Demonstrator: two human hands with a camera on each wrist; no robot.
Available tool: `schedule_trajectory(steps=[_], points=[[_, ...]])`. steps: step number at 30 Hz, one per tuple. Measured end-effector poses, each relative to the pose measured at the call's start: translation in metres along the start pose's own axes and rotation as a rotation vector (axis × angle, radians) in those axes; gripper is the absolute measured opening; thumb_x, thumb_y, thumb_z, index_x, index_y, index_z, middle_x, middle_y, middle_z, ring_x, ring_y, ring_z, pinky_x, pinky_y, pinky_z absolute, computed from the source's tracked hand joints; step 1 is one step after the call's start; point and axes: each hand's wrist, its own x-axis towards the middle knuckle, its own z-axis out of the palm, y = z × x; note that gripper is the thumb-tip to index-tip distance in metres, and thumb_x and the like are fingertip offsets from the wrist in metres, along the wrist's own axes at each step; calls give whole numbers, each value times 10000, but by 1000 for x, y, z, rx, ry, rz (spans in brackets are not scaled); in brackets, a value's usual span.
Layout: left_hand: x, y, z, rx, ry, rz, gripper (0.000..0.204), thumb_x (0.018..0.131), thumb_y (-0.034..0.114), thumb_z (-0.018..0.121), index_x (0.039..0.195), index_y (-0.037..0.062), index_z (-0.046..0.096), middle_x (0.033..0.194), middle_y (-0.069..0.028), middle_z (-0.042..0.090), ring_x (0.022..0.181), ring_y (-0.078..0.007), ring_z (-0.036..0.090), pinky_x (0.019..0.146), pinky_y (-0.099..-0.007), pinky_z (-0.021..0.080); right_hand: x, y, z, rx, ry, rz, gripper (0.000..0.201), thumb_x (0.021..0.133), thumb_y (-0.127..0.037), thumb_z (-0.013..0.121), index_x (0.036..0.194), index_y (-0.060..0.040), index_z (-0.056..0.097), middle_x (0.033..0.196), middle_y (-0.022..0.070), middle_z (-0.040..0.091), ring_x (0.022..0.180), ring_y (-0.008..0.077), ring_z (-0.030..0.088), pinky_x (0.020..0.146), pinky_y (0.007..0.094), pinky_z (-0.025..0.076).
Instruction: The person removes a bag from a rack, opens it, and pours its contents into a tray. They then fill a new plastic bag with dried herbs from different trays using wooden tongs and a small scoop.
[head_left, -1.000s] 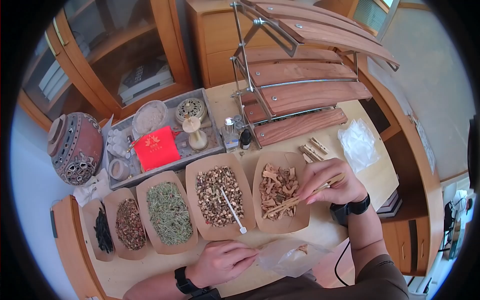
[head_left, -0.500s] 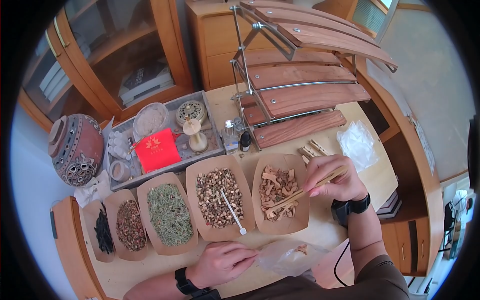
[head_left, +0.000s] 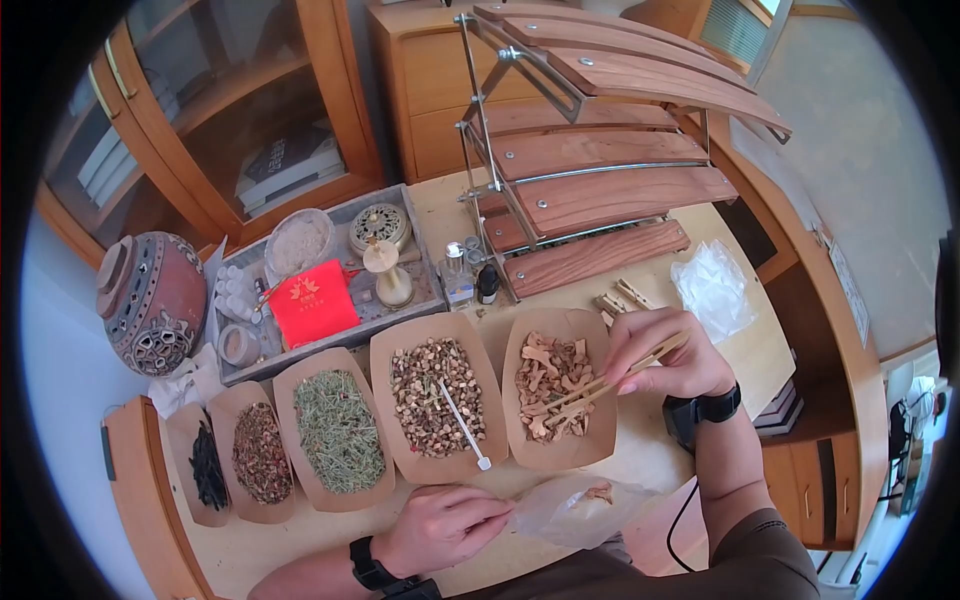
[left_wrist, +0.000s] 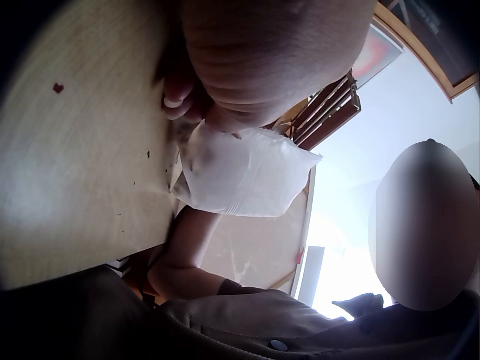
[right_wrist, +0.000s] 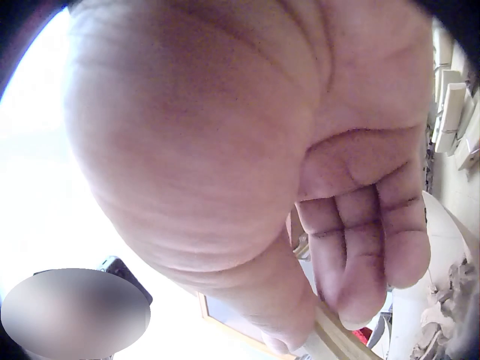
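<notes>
Wooden tweezers (head_left: 650, 362) are pinched in my right hand (head_left: 672, 355); their tips lie among the pale brown dried slices (head_left: 545, 360) in the rightmost paper tray (head_left: 590, 450). The right wrist view shows the thumb against the tweezers (right_wrist: 334, 341). My left hand (head_left: 445, 525) rests low at the table's front edge and pinches the rim of a translucent bag (head_left: 570, 515) with a brown piece (head_left: 600, 491) inside. In the left wrist view the bag (left_wrist: 240, 172) hangs from the fingertips.
Leftward stand several paper trays of dried herbs (head_left: 340, 430); a white scoop (head_left: 465, 425) lies in one. Behind are a grey tray (head_left: 435, 300) with a red pouch (head_left: 315, 303), small bottles (head_left: 487, 283), a wooden slatted rack (head_left: 600, 255), clothespins (head_left: 630, 293) and a crumpled plastic bag (head_left: 715, 290).
My right hand has shifted slightly right and the tweezers' angle has changed a little, their tips still in the tray. My left hand has stayed at the bag.
</notes>
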Motion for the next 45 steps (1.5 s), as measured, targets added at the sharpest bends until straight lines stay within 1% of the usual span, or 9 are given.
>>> schedule_trajectory(steps=[5, 8, 11, 13, 17, 28, 32, 40, 45], points=[[0, 0, 0, -1, 1, -1, 163, 813, 29, 821, 974, 40, 802, 876, -77, 769, 656, -198, 714, 591, -308, 577, 2, 1, 2, -10, -20, -5, 151, 819, -48, 866, 961, -28, 817, 887, 74, 735, 814, 191, 682, 730, 309, 511], [0, 0, 0, -1, -1, -2, 165, 813, 29, 820, 977, 40, 803, 876, -75, 769, 656, -197, 712, 591, -308, 575, 1, 2, 4, -13, 11, 39, 137, 800, -80, 892, 888, -16, 810, 877, 109, 748, 796, 200, 707, 711, 305, 531], [0, 0, 0, 5, -1, 1, 168, 812, 31, 820, 978, 42, 803, 877, -74, 769, 653, -198, 711, 589, -308, 574, 1, 1, 4, -14, 28, 12, 137, 798, -76, 894, 893, -22, 812, 878, 105, 750, 788, 198, 707, 695, 298, 527], [1, 0, 0, 4, -3, -4, 170, 811, 30, 819, 980, 44, 803, 879, -75, 769, 654, -199, 711, 588, -309, 573, 0, 1, 3, -20, 14, 7, 166, 820, -88, 875, 966, -34, 817, 864, 70, 729, 794, 188, 677, 713, 306, 504], [0, -1, 0, 0, -3, 0, 173, 811, 31, 820, 982, 46, 804, 883, -76, 770, 653, -198, 712, 586, -309, 573, 0, 2, 3, -10, 22, -4, 163, 825, -93, 873, 968, -37, 818, 864, 65, 730, 795, 183, 674, 712, 306, 502], [0, 0, 0, 0, 1, 7, 169, 807, 33, 825, 974, 44, 804, 863, -73, 764, 644, -188, 708, 573, -302, 567, 6, -1, 17, 25, -17, -48, 165, 834, -41, 853, 992, -15, 813, 987, 119, 754, 918, 214, 705, 824, 322, 546], [0, -2, 1, -6, 3, 12, 168, 809, 30, 824, 975, 41, 804, 863, -74, 765, 647, -187, 710, 574, -300, 568, 6, 0, 19, 35, -30, -27, 160, 835, -41, 851, 986, -8, 811, 972, 115, 755, 920, 214, 704, 817, 319, 543], [0, 0, 1, -17, -3, -8, 172, 814, 26, 818, 985, 40, 804, 876, -75, 769, 659, -191, 715, 587, -303, 576, 2, -2, 14, 35, 18, -42, 156, 832, -63, 859, 967, -2, 810, 885, 99, 747, 811, 205, 691, 728, 312, 531], [0, 0, 0, -16, -7, -9, 172, 816, 28, 815, 987, 41, 805, 880, -76, 770, 660, -193, 715, 592, -308, 577, 3, -3, 13, 28, 24, -34, 155, 831, -61, 859, 967, -6, 809, 901, 101, 746, 840, 205, 700, 750, 308, 538]])
